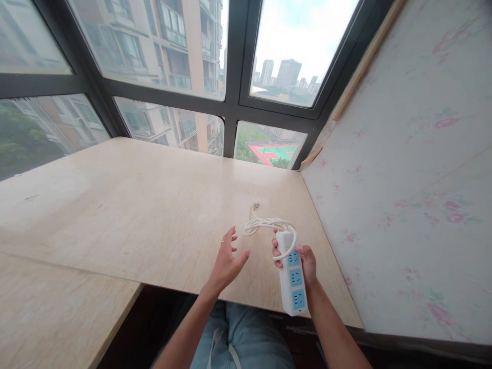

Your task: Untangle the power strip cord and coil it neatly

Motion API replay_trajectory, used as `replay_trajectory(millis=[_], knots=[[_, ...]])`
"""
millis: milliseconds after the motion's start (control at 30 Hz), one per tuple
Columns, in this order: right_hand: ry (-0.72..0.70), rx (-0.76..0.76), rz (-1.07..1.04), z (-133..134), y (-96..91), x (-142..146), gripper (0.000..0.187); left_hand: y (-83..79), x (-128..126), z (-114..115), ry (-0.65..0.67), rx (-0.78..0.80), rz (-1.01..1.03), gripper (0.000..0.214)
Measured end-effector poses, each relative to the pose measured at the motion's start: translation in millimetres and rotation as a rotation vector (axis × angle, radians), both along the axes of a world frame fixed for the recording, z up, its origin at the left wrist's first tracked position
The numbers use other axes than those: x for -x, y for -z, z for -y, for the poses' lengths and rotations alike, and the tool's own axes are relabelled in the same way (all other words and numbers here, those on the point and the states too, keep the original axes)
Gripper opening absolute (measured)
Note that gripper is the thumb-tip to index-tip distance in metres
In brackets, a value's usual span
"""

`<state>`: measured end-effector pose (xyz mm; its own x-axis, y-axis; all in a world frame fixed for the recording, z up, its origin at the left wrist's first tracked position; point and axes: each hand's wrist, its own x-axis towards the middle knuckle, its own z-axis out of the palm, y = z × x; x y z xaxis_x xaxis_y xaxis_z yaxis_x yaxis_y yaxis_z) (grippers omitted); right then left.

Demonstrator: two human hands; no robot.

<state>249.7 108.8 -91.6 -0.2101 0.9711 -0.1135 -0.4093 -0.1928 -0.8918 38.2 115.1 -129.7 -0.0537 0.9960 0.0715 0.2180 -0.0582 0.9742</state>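
Note:
My right hand (305,261) grips a white power strip (292,279) with three blue sockets, holding it just above the near edge of a light wooden table (154,215). Its white cord (269,224) lies coiled on the table beyond the strip and ends in a plug (255,206). A loop of cord curls over the strip's far end. My left hand (227,259) hovers a little to the left of the strip, fingers spread, holding nothing.
A wall with faded flower-pattern covering (403,179) bounds the table on the right. Large dark-framed windows (230,102) run along the far edge. A second wooden board (57,307) sits lower at the near left. My legs in blue jeans (246,338) show below the table.

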Motion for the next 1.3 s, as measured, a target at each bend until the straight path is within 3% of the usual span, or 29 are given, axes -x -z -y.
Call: replay_trajectory(millis=[133, 333, 600, 700, 800, 933, 1167, 1300], knots=[[-0.059, -0.049, -0.008, -9.5, 2.2, -11.8, 0.068, 5.2, -13.0, -15.5, 0.066, -0.023, 0.018, 0.091], [-0.095, 0.050, -0.014, -26.8, 2.3, -27.6, 0.065, -10.4, -2.7, -31.3, -0.097, -0.051, 0.063, 0.040], [-0.197, 0.164, 0.230, -51.7, -8.5, -36.9, 0.044, -25.2, 23.2, -52.8, -0.180, -0.093, -0.009, 0.035], [-0.223, 0.127, 0.378, -64.3, -2.4, -41.2, 0.050, -20.3, 27.1, -63.4, -0.168, -0.089, -0.009, 0.031], [-0.230, 0.088, 0.579, -78.5, 5.5, -46.6, 0.067, -12.4, 31.5, -71.6, -0.160, -0.076, 0.000, 0.032], [-0.233, 0.031, 0.794, -96.6, 15.6, -49.3, 0.089, -4.6, 38.3, -83.8, -0.197, -0.031, 0.070, 0.045], [-0.150, -0.198, 0.920, -122.3, 32.9, -39.6, 0.077, -5.3, 40.5, -105.3, -0.112, 0.180, 0.304, 0.048], [-0.045, -0.400, 1.012, -117.9, 16.6, -42.1, 0.072, 1.8, 45.7, -107.2, 0.017, 0.244, 0.526, 0.040]])
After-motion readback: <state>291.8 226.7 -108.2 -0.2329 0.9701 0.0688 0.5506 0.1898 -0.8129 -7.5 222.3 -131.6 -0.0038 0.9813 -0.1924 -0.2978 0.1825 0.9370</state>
